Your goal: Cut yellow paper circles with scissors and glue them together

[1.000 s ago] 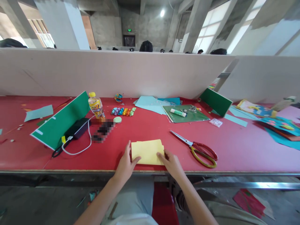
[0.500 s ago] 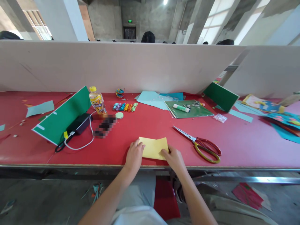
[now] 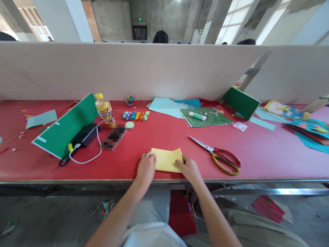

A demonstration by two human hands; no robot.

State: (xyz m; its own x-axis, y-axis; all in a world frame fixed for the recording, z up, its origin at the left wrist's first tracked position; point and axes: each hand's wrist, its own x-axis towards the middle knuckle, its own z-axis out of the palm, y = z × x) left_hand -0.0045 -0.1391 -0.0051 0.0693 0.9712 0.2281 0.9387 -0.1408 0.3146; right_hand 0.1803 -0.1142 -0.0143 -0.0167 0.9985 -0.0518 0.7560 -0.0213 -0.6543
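Note:
A folded piece of yellow paper [image 3: 166, 160] lies near the front edge of the red table. At its left end, my left hand [image 3: 147, 167] grips the edge, fingers closed on it. My right hand [image 3: 189, 168] pinches the opposite end, with the thumb on top and the other fingers partly hidden behind the paper. To the right lie large scissors [image 3: 215, 152], slightly parted, with one red and one yellow-green handle loop.
A drink bottle [image 3: 105, 109] stands by a green board [image 3: 68, 128], a black box [image 3: 86, 134] and a white cable. Behind are colourful twisted pieces [image 3: 136, 116], light blue paper [image 3: 166, 107] and a glue stick [image 3: 197, 116] on a green sheet. A white partition [image 3: 133, 72] closes the back.
The whole view has shifted slightly. Both hands keep hold of the yellow paper in nearly the same pose, and the things on the table have not moved.

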